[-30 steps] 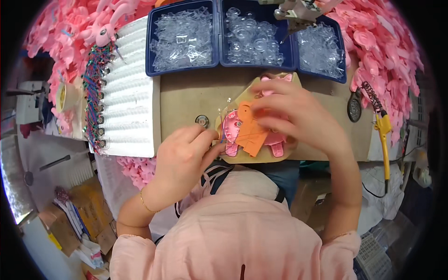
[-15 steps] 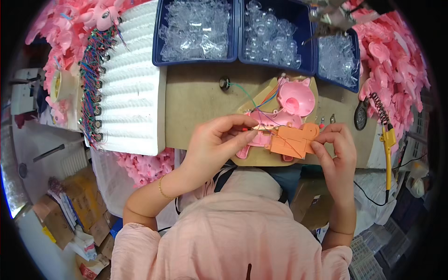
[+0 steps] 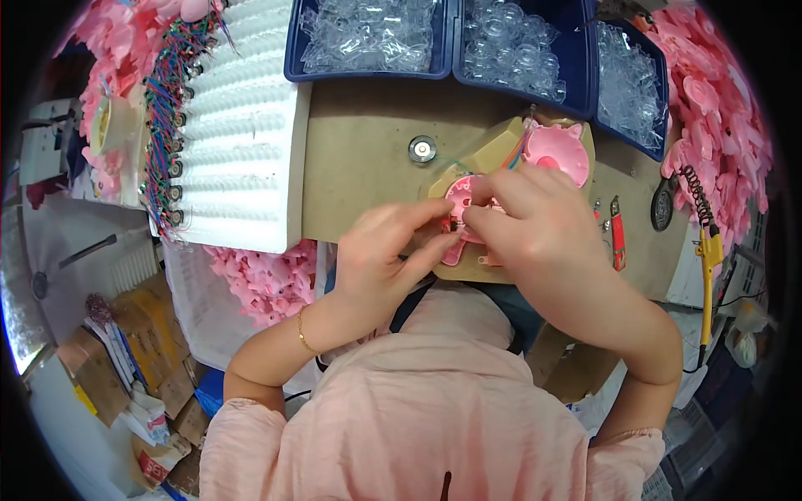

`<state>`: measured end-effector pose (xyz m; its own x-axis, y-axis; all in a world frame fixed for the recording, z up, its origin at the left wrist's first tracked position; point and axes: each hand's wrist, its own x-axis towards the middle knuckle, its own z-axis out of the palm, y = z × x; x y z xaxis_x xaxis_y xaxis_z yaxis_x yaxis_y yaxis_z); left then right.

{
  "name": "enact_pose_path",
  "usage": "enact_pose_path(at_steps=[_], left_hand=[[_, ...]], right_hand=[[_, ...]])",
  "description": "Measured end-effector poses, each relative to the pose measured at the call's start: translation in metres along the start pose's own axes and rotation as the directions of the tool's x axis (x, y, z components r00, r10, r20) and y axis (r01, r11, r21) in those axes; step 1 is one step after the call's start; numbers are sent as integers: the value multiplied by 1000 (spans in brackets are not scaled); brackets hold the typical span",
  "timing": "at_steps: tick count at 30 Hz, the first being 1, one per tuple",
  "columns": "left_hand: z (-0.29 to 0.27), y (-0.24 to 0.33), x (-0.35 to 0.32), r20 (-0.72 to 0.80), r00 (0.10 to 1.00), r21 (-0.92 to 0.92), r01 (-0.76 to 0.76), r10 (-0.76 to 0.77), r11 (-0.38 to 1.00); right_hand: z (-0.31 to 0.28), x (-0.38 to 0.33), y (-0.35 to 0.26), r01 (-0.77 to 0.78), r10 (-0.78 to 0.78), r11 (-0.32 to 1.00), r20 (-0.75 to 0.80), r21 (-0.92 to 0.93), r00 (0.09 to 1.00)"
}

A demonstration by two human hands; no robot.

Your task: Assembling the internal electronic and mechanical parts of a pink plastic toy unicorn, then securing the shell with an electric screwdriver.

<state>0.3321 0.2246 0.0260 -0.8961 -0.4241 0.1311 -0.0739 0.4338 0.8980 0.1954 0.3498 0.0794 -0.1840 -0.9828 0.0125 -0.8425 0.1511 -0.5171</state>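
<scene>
A pink animal-shaped plastic half shell (image 3: 561, 149) lies hollow side up in a tan fixture (image 3: 493, 154) on the bench. My left hand (image 3: 380, 250) is at the shell's left edge, thumb and index finger closed around a small red-and-black part (image 3: 452, 225). My right hand (image 3: 535, 221) reaches over the shell with its fingertips pinched inside it; what they hold is hidden. Below that hand a bit of an orange piece (image 3: 490, 260) shows. A small round speaker (image 3: 422, 149) lies on the bench behind my left hand, with a green wire running toward the shell.
Blue bins (image 3: 522, 104) of clear plastic parts stand at the back. A white ridged tray (image 3: 242, 159) with wired speakers is on the left. Red-handled cutters (image 3: 618, 238) and a yellow soldering iron (image 3: 710, 250) are on the right. Pink parts (image 3: 706, 100) pile up beyond.
My right hand has left the orange piece's right edge and moved left over the shell, hiding most of that piece. The speaker has turned to show its other face. The whole view has shifted slightly.
</scene>
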Motion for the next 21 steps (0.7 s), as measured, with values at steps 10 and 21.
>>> enact_pose_path(at_steps=[10,21], left_hand=[[4,-30,-13,38,866,595,-421,499,685],[-18,5,5,645,664,530,-745,378,404]], right_hand=[[10,12,1,-44,47,990,23,-131,999],[1,12,4,-29,33,998,82,-50,996]])
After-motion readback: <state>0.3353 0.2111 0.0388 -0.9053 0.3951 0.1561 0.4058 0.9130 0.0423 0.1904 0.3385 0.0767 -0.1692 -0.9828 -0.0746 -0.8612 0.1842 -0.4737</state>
